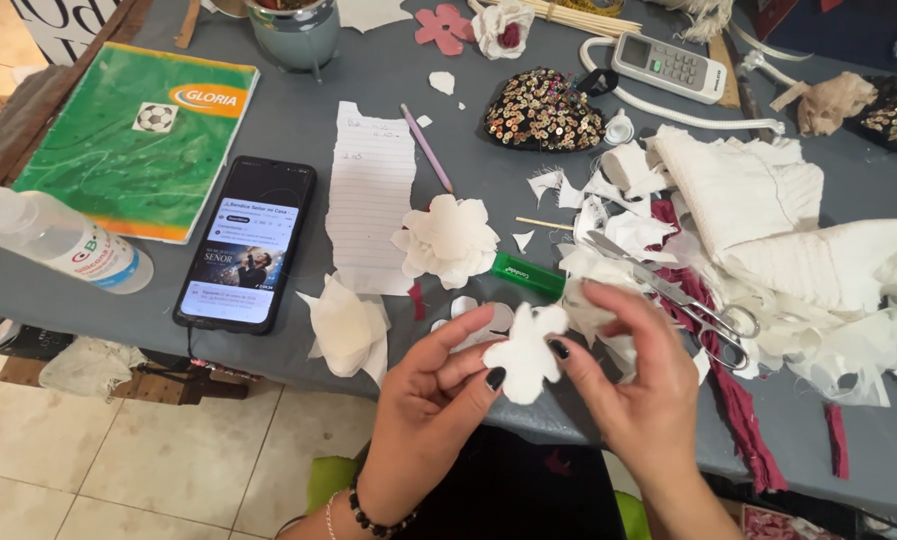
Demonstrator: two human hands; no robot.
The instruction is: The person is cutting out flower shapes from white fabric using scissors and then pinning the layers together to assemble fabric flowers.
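Observation:
A small white flower-shaped fabric cutout (526,352) is pinched between both hands near the table's front edge. My left hand (431,392) grips its lower left edge with thumb and fingers. My right hand (637,370) holds its right side with thumb and forefinger. Both have dark-painted nails; the left wrist wears a bead bracelet. A finished white fabric flower (450,239) lies on the grey table (299,110) just beyond. Another layered white petal piece (347,328) rests to the left. Metal scissors (675,296) lie on the scraps right of my right hand.
A phone (246,243) with its screen lit, a green notebook (139,138), a clear bottle (57,240), lined paper (372,185), a pencil (427,148) and a green lighter (529,274) are on the left and centre. White cloth scraps (759,230), a sequined pad (546,111) and a remote (669,66) fill the right.

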